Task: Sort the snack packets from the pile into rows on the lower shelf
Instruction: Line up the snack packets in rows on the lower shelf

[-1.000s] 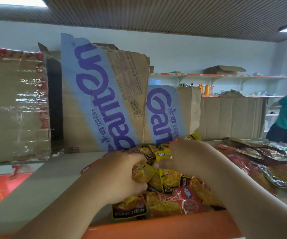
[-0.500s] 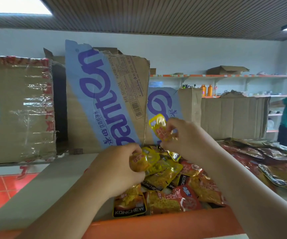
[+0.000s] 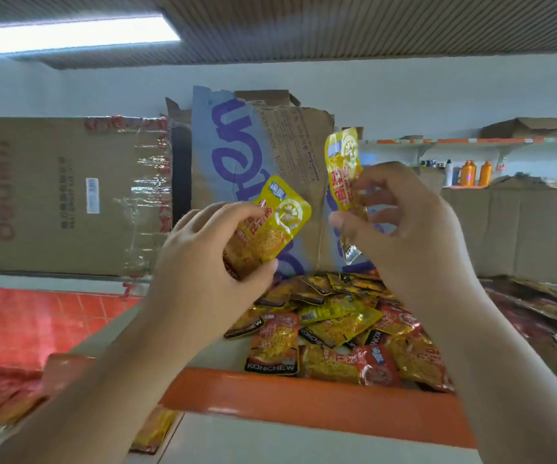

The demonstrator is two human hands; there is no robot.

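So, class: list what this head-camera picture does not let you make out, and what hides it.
Head view:
Lower-left packets: blurred, cut off by the frame edge.
Pile: far side hidden behind left hand and right hand.
Right-hand packet: partly covered by fingers.
Orange bottles: labels too small.

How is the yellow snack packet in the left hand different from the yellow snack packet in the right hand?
The left hand's yellow packet lies tilted; the right hand's yellow packet stands nearly upright and higher. The left hand grips its packet's lower part; the right hand pinches its packet mid-length, both ends free. Both show a round emblem.
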